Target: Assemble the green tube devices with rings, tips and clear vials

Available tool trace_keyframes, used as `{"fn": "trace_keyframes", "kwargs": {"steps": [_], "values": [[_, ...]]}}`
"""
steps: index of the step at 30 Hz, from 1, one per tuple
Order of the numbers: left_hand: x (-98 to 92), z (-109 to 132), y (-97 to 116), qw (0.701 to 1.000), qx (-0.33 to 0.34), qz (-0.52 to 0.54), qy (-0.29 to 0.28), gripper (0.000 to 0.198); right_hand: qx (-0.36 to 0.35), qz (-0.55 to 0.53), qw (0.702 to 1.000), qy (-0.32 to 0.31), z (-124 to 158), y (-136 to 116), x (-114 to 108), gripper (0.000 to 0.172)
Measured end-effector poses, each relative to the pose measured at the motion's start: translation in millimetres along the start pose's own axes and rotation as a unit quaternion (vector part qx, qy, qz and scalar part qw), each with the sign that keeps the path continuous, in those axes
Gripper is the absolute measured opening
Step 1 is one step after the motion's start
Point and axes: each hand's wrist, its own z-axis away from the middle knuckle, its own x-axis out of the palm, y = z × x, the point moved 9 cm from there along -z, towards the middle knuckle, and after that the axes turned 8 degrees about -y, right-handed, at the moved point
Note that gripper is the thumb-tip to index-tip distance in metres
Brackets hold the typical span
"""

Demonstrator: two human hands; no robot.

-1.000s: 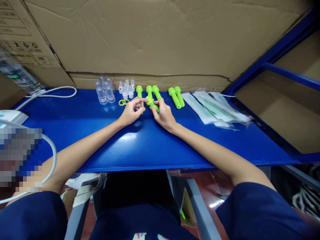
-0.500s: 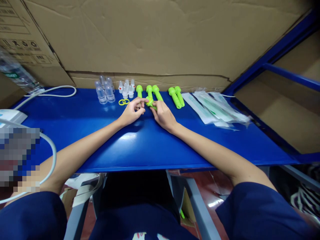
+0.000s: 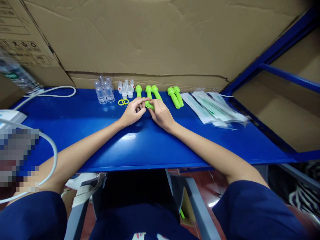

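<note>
My left hand (image 3: 132,112) and my right hand (image 3: 161,115) meet over the blue table (image 3: 140,143), both closed on one lime-green plastic piece (image 3: 149,105) held between their fingertips. Just behind them lie three green pieces (image 3: 147,90) in a row, and two more green pieces (image 3: 175,96) lie to the right. Two yellow rings (image 3: 123,102) rest on the table left of my left fingertips. Clear plastic caps (image 3: 104,90) and small white caps (image 3: 126,88) stand behind the rings.
Sealed clear packets (image 3: 215,108) are fanned out at the right. A white cable (image 3: 50,91) loops at the left beside a plastic bottle (image 3: 17,76). Cardboard boxes (image 3: 150,36) wall the back. A blue shelf frame (image 3: 280,50) rises at the right.
My right hand has closed further over the green piece, and both hands have shifted slightly left. The piece shows less than before.
</note>
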Motion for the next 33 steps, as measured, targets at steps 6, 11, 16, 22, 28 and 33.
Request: {"fn": "trace_keyframes", "kwargs": {"steps": [6,11,16,22,28,33], "values": [[2.8,1,2,0.999,-0.004,0.048,-0.001,0.053,0.031,-0.067,0.996,0.052,0,15,-11,0.041],[2.7,1,3,0.999,-0.002,0.043,-0.002,0.049,0.048,-0.008,0.998,0.035,-2,11,-18,0.033],[5.9,1,5,0.999,0.02,0.043,-0.014,0.051,0.093,0.051,0.994,0.005,-2,12,-23,0.038],[-5.0,2,-9,0.997,0.007,0.062,0.05,0.058,0.062,0.043,0.996,0.042,-3,9,-28,0.036],[-4.5,1,-10,0.997,-0.009,0.064,0.037,0.054,0.048,-0.021,0.998,0.032,-2,3,-21,0.049],[-4.8,1,-8,0.996,-0.017,0.081,0.035,0.061,0.017,-0.091,0.995,0.03,-1,-8,-18,0.06]]}}
